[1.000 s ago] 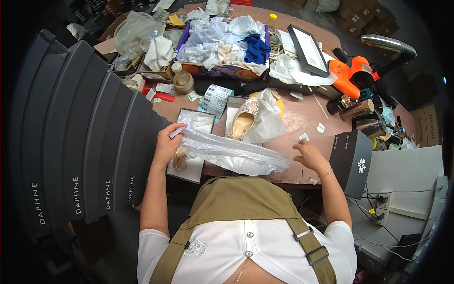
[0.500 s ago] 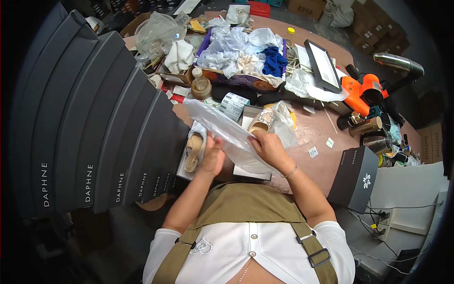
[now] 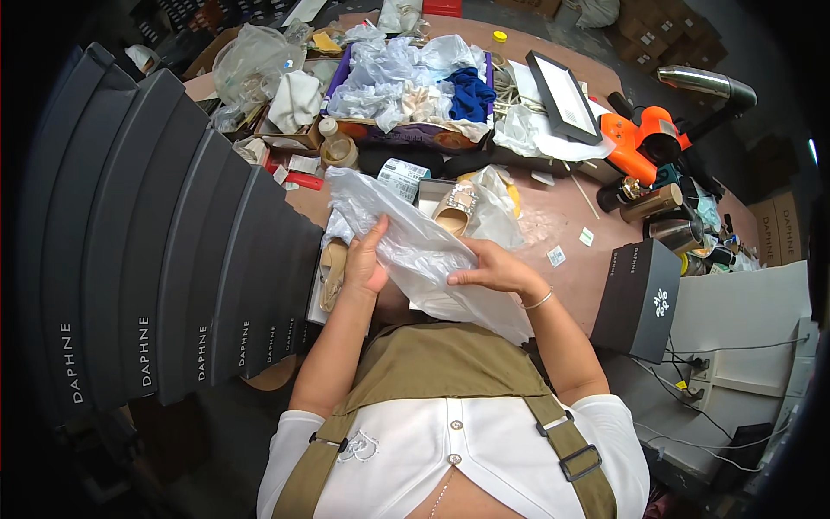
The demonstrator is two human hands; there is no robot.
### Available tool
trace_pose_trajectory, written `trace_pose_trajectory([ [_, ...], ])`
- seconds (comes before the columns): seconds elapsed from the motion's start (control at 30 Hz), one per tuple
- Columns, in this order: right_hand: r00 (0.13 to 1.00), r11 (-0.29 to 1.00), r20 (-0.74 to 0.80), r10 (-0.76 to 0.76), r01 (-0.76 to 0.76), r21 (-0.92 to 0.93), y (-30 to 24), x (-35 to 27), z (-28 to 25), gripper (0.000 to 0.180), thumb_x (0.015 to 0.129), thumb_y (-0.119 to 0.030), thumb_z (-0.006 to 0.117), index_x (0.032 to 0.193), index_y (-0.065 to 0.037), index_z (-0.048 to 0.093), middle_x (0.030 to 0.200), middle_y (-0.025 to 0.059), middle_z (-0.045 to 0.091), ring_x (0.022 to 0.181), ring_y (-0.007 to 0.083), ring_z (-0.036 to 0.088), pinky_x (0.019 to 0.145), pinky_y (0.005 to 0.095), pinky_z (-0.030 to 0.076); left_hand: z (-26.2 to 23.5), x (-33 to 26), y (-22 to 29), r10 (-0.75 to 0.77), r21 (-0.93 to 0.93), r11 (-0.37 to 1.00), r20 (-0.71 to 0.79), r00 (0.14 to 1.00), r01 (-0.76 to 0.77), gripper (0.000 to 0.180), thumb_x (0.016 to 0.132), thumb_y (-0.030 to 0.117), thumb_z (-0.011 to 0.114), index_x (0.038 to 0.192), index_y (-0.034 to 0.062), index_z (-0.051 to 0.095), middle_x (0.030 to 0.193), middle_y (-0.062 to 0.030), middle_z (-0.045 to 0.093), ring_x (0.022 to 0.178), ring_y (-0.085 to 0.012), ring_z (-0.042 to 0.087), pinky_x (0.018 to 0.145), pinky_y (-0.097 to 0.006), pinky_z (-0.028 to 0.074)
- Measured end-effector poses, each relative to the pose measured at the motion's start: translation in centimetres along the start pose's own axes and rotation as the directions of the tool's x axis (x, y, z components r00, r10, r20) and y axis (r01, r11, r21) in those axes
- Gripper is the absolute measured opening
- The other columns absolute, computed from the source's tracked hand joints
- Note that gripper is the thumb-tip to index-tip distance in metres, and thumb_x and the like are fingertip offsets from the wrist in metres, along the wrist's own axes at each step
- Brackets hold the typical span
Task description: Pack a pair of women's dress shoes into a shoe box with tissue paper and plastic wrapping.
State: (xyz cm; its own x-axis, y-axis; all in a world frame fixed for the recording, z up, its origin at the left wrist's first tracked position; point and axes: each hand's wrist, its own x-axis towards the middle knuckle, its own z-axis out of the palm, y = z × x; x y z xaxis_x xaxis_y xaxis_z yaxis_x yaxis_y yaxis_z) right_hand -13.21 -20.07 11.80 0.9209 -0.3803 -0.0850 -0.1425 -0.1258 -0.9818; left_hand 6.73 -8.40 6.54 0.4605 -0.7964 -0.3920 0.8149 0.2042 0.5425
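Sheet of thin white wrapping hangs slantwise between your two hands, above the near edge of the desk, its far corner up to the left and its other end down by your apron. Your left hand has the sheet lightly pinched, thumb upright on the front, with the fingers mostly hidden. Your right hand is about half open, thumb stretched over the sheet; you cannot tell from this view whether its fingers grip.

Just beside your left wrist, at the near edge, lies a beige shoe. Beyond the sheet, a second shoe with a jewelled ornament sits in an open box. Dark boxes stand stacked off the desk's left edge; another dark box is at the near right corner. Toward the far edge, a purple carton holds crumpled wrapping and a blue cloth.
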Motion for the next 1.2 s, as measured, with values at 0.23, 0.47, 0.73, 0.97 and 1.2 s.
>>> trace_pose_trajectory([
  [0.23,0.918,0.914,-0.007,0.397,-0.397,-0.087,5.4,-8.4,1.4,0.041,0.077,-0.02,0.074,0.11,0.001,0.061,0.09,0.0124,0.068,0.08,0.0165,0.06,0.076,0.0311,0.048,-1.6,2.5,1.4,0.115,0.102,0.99,-0.15,0.982,-0.1,0.041,0.082,0.005,0.069,0.12,0.0012,0.053,0.112,-0.007,0.061,0.103,-0.0218,0.058,0.091,-0.036,0.047],
  [0.47,0.967,0.872,-0.224,0.124,-0.214,-0.441,2.9,-10.4,-4.3,0.07,0.069,-0.024,0.08,0.13,-0.004,0.05,0.101,0.0162,0.067,0.092,0.0254,0.064,0.077,0.0349,0.05,-1.3,2.3,0.5,0.118,0.116,0.988,-0.19,0.975,-0.097,0.037,0.081,0.009,0.072,0.114,0.0002,0.058,0.112,-0.0072,0.061,0.101,-0.019,0.058,0.089,-0.034,0.047],
  [0.73,0.968,0.972,-0.146,0.202,-0.216,-0.089,4.2,-2.6,-0.7,0.02,0.087,-0.017,0.063,0.095,0.001,0.064,0.067,0.0037,0.059,0.061,0.0106,0.053,0.059,0.0283,0.045,0.6,1.2,1.1,0.272,0.18,0.951,-0.103,0.957,-0.251,0.032,0.087,0.014,0.065,0.114,-0.0003,0.057,0.107,-0.0073,0.062,0.098,-0.0176,0.059,0.088,-0.031,0.048],
  [0.97,0.765,0.918,-0.537,0.356,-0.394,0.046,4.5,-12.7,-8.1,0.016,0.087,-0.012,0.061,0.095,0.001,0.066,0.067,-0.0024,0.056,0.062,0.0059,0.047,0.057,0.0246,0.041,-3.0,7.6,-7.5,0.072,0.917,0.109,0.377,0.923,-0.383,0.054,0.083,0.016,0.065,0.128,-0.0053,0.045,0.114,-0.0216,0.059,0.106,-0.0326,0.058,0.091,-0.038,0.046],
  [1.2,0.766,0.914,-0.623,0.157,-0.352,-0.203,3.7,-13.8,-9.1,0.017,0.086,-0.011,0.06,0.096,0.002,0.063,0.063,0.0097,0.056,0.06,0.0119,0.05,0.059,0.0291,0.043,1.6,10.9,-10.2,-0.117,0.935,-0.324,0.112,0.987,-0.144,0.067,0.079,0.011,0.059,0.139,0.0015,0.032,0.112,-0.0298,0.058,0.105,-0.0414,0.057,0.091,-0.044,0.045],
])
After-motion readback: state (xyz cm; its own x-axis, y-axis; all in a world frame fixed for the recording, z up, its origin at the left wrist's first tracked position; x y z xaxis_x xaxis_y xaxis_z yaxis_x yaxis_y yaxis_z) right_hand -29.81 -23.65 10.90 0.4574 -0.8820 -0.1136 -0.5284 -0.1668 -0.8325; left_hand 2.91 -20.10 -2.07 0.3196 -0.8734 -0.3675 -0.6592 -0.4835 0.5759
